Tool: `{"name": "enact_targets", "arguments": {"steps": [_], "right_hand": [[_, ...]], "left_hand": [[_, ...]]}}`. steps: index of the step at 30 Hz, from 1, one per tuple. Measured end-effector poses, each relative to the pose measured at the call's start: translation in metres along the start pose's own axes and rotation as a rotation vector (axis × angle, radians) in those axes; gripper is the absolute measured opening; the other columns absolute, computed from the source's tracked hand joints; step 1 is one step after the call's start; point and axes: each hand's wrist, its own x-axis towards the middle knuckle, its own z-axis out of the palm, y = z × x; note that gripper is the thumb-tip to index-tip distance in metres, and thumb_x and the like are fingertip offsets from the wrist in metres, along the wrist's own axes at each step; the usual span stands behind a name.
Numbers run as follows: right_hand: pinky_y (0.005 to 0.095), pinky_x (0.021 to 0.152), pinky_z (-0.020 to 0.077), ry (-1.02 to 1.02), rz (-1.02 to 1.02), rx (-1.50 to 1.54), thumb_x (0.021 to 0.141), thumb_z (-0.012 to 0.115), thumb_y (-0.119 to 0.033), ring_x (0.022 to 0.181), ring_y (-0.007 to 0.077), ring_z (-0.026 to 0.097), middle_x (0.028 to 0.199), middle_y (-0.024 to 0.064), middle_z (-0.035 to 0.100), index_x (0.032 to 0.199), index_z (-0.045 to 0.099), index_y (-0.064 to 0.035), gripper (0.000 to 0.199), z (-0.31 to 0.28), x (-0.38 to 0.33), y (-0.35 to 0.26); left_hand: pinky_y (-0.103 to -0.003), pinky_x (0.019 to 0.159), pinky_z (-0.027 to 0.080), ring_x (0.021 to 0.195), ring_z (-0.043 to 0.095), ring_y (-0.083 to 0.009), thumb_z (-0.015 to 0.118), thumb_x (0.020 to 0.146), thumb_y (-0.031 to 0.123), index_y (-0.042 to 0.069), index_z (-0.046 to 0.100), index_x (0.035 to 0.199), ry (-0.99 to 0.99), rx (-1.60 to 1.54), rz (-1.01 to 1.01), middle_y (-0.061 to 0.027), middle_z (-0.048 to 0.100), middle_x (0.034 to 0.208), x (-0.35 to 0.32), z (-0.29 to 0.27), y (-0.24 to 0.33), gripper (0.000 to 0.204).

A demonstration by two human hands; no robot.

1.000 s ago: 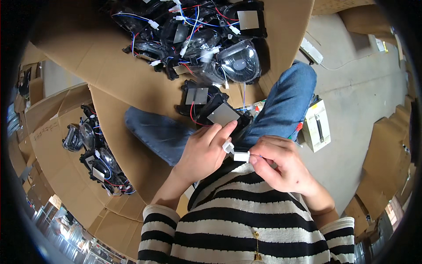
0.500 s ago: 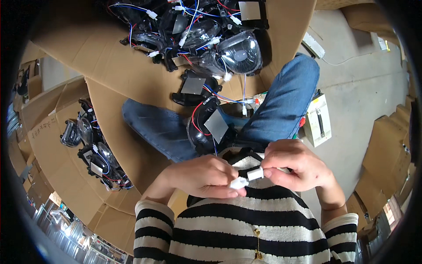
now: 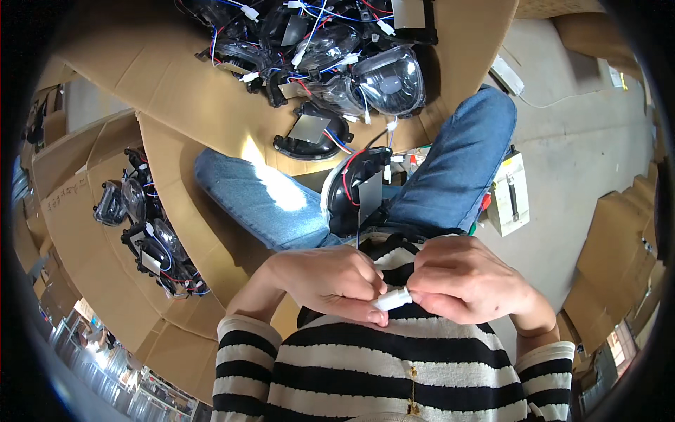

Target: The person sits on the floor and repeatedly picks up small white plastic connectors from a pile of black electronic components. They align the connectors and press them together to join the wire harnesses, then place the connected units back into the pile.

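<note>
My left hand (image 3: 330, 281) and my right hand (image 3: 467, 285) meet close to my chest, over a black-and-white striped top. Both pinch a small white plug connector (image 3: 394, 300) between their fingertips. A dark wire runs from it up to a black lamp housing (image 3: 358, 193) that lies in my lap between my blue-jeaned legs, with red and blue wires and a grey square plate on its back.
A heap of lamp units with clear lenses and tangled wires (image 3: 337, 56) lies on flattened cardboard ahead. More lamp units sit in a cardboard box (image 3: 144, 232) at my left. A white and yellow device (image 3: 510, 193) rests on the concrete floor by my right leg.
Both hands have drawn down from the lamp housing toward my chest with the white connector. The housing now lies uncovered in my lap.
</note>
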Motion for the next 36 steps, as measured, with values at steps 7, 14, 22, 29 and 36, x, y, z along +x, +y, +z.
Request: {"name": "enact_targets", "arguments": {"steps": [7, 14, 22, 29, 36], "right_hand": [[0.0344, 0.051, 0.0394, 0.005, 0.01, 0.12, 0.071, 0.057, -0.003, 0.059, 0.0249, 0.049, 0.063, 0.0072, 0.049, 0.071, 0.052, -0.0041, 0.005, -0.008, -0.007, 0.01], [0.0295, 0.07, 0.0431, 0.121, 0.314, 0.282, 0.084, 0.049, -0.008, 0.082, 0.0215, 0.057, 0.1, 0.016, 0.056, 0.083, 0.053, 0.0024, 0.011, 0.011, 0.01, 0.061], [0.0193, 0.069, 0.0398, 0.194, 0.453, 0.734, 0.087, 0.047, -0.01, 0.076, 0.0048, 0.05, 0.079, 0.001, 0.058, 0.086, 0.058, 0.001, 0.016, 0.021, 0.031, 0.077], [0.0301, 0.063, 0.0416, 0.174, 0.052, 0.304, 0.079, 0.053, -0.004, 0.073, 0.0226, 0.055, 0.082, 0.0107, 0.056, 0.085, 0.056, -0.0005, 0.008, 0.025, 0.01, 0.052], [0.037, 0.059, 0.0445, 0.15, 0.038, -0.157, 0.071, 0.056, -0.005, 0.073, 0.0283, 0.053, 0.077, 0.0112, 0.052, 0.077, 0.052, -0.0025, 0.008, 0.048, 0.008, 0.044]], "left_hand": [[-0.037, 0.056, 0.04, 0.057, 0.051, -0.0295, 0.055, 0.082, 0.019, -0.001, 0.049, 0.054, 0.161, 0.033, 0.014, -0.0152, 0.048, 0.056, 0.002, 0.017, 0.0, 0.035], [-0.036, 0.056, 0.04, 0.058, 0.05, -0.0272, 0.055, 0.081, 0.016, -0.001, 0.051, 0.062, 0.107, 0.107, 0.026, -0.0116, 0.049, 0.062, 0.015, 0.021, 0.004, 0.026], [-0.033, 0.054, 0.037, 0.059, 0.049, -0.024, 0.057, 0.078, 0.014, -0.001, 0.056, 0.073, 0.175, 0.051, 0.009, -0.0088, 0.051, 0.067, 0.016, 0.032, 0.005, 0.016], [-0.021, 0.051, 0.034, 0.059, 0.044, -0.0053, 0.057, 0.072, 0.008, 0.002, 0.057, 0.092, 1.013, 0.124, -0.326, 0.0021, 0.052, 0.068, 0.002, 0.02, 0.022, 0.02], [-0.017, 0.052, 0.034, 0.063, 0.043, -0.0044, 0.06, 0.074, 0.002, 0.003, 0.057, 0.106, 0.912, 0.364, -0.184, -0.0024, 0.052, 0.082, 0.029, 0.009, 0.017, 0.032]]}}
